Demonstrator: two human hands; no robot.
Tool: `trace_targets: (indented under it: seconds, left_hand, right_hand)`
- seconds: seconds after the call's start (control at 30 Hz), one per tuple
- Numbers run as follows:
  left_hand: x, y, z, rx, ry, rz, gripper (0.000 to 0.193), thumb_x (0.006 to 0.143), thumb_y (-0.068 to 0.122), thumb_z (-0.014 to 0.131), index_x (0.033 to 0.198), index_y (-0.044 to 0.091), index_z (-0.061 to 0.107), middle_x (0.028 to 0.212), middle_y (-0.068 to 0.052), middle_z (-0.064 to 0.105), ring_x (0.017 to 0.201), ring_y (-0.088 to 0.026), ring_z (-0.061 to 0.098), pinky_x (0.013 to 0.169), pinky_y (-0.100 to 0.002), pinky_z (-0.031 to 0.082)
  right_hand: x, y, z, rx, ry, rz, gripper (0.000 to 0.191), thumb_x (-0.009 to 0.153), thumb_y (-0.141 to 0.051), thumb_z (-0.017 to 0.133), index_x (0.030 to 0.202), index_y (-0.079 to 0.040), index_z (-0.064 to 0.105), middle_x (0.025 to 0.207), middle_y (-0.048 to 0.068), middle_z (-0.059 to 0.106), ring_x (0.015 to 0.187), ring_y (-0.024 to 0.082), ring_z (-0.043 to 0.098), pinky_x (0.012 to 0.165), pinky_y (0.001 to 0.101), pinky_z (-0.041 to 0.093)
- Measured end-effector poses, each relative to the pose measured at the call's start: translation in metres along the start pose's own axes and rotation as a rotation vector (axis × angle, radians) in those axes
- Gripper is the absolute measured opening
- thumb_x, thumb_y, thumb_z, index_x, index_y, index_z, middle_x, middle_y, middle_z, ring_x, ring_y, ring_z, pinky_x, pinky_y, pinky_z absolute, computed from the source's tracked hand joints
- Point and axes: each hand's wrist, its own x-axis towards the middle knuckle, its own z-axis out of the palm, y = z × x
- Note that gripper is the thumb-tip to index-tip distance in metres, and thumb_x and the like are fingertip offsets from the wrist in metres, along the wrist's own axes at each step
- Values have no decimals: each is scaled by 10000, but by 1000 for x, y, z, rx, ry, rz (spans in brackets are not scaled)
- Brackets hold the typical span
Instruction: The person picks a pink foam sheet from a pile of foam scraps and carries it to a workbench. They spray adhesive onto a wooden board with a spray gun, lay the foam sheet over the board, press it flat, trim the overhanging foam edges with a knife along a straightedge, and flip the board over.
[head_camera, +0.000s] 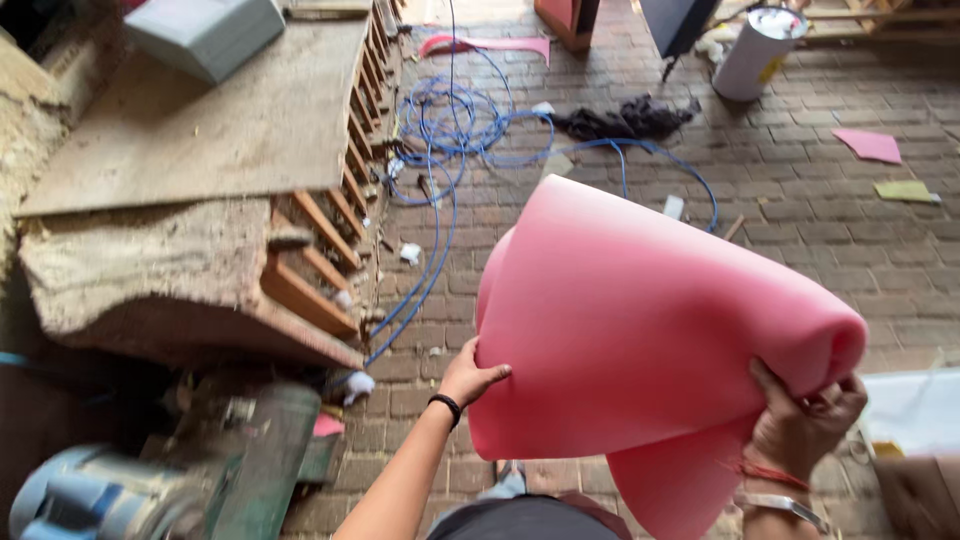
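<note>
A large pink foam sheet (640, 330), folded over on itself, fills the lower middle of the view. My left hand (468, 377), with a black band on the wrist, grips its left edge. My right hand (800, 425), with a red thread and a metal bangle on the wrist, holds the folded right end from below. The sheet hangs above a brick floor (800, 210).
A worn wooden frame with a board on top (210, 130) stands at the left. A green and blue machine (170, 470) sits at the lower left. Blue cable (450, 130) coils on the floor beyond. A white bucket (755, 50) and pink scraps (868, 144) lie farther off.
</note>
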Motion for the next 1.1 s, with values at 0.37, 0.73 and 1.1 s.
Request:
trace_targets:
  seconds: [0.37, 0.73, 1.1]
  left_hand:
    - [432, 156, 22, -107, -34, 130, 873, 729, 156, 870, 1467, 1, 430, 1384, -155, 615, 1280, -242, 599, 1087, -349, 461]
    - [791, 301, -71, -478, 177, 128, 633, 834, 78, 758, 1415, -30, 530, 1237, -111, 699, 1077, -192, 676, 932, -335, 562]
    - [1189, 431, -139, -629, -30, 247, 657, 861, 76, 715, 1459, -82, 491, 1357, -163, 645, 1223, -251, 618, 1049, -373, 507]
  right_hand:
    - [317, 224, 236, 128, 65, 19, 773, 813, 108, 895, 1409, 13, 412, 1359, 160, 615, 1253, 244, 637, 1224, 425, 544]
    - [629, 330, 610, 349, -204, 230, 816, 796, 70, 887, 1435, -102, 409, 1389, 109, 612, 1287, 241, 627, 1164, 412, 530]
    - [855, 492, 901, 433, -217, 110, 757, 842, 94, 903, 1408, -88, 435, 1421, 74, 593, 1281, 224, 590, 1232, 442, 506]
